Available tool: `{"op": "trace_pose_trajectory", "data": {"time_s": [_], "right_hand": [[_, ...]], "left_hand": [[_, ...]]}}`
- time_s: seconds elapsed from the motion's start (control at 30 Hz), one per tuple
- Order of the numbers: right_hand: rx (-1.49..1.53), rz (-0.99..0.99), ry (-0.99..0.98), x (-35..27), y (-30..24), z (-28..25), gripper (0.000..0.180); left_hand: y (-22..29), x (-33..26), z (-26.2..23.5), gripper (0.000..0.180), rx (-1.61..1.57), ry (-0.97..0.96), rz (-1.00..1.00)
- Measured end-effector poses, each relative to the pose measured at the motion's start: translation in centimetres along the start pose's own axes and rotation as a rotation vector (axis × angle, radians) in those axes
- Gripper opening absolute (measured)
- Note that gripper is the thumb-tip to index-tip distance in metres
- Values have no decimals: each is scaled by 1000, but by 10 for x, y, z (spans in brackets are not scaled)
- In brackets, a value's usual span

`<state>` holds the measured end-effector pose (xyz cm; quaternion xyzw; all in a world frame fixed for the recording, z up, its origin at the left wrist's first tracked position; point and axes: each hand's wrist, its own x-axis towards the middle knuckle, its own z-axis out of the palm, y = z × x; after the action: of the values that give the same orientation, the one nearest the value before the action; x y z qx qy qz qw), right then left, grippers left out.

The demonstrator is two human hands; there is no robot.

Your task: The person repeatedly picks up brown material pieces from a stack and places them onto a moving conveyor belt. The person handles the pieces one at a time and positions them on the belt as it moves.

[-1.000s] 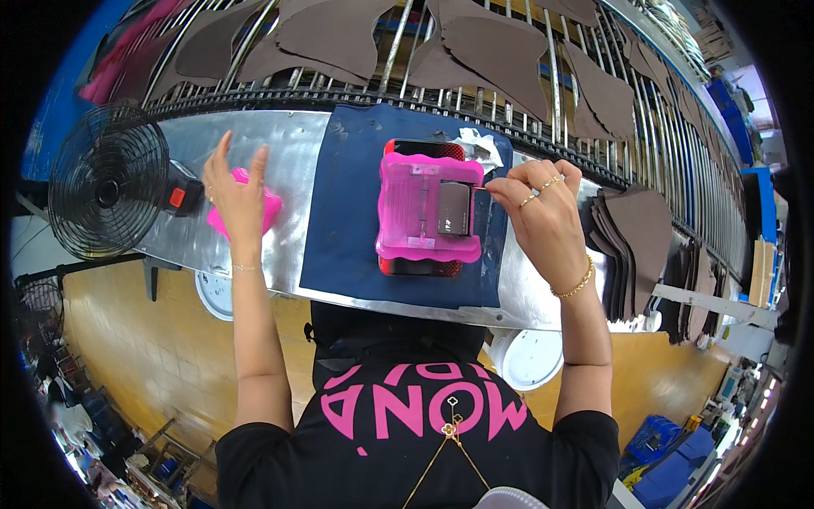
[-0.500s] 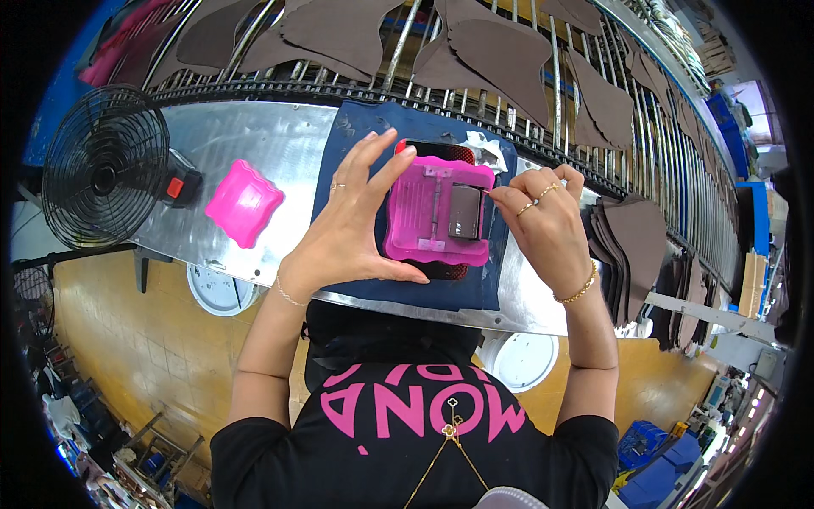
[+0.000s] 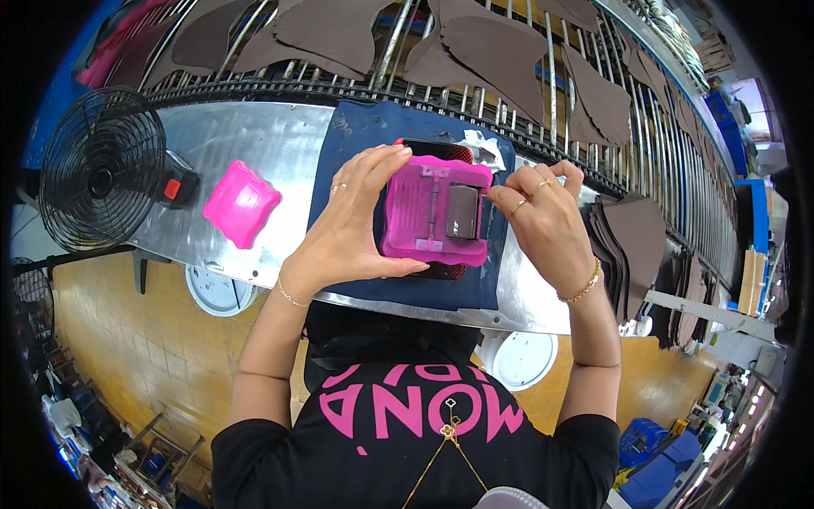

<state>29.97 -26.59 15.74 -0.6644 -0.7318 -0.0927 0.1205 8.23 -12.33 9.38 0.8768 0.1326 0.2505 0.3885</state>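
Head camera is showing a pink wavy-edged tray [image 3: 407, 208] sitting at the centre of the frame, apparently resting on a black-and-red case [image 3: 445, 148] over a dark blue mat [image 3: 352, 140]. A dark grey block [image 3: 463, 212] is lying in the tray's right part. The left hand [image 3: 339, 225] is spanning the tray from its left side, fingertips meeting the upper edge and thumb following the lower one, so it seems to be gripping the tray. The right hand [image 3: 543, 216] is closing in a pinch at the tray's right edge; whether anything thin is sitting between its fingertips is too small to tell. For good work, the left hand should be bearing evenly on both edges, squeezing lightly, since the tray may be flexing or rocking on the case. The right fingertips should be working in line with the edge, not prying, and clearing the block. At the left of the frame, a pink scalloped piece [image 3: 242, 205] is lying on the metal tabletop [image 3: 288, 136], near a black fan [image 3: 103, 180].
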Motion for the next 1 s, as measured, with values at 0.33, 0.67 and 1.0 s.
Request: {"op": "trace_pose_trajectory", "data": {"time_s": [0.33,0.67,1.0], "right_hand": [[85,32,-72,-4,2,-2,17],[190,90,-11,-12,15,-7,11],[9,-12,-52,1,9,-17,8]], "left_hand": [[-1,1,-1,118,18,-34,-5],[2,2,3,110,-5,-13,-15],[8,5,8,111,2,-27,-21]]}}
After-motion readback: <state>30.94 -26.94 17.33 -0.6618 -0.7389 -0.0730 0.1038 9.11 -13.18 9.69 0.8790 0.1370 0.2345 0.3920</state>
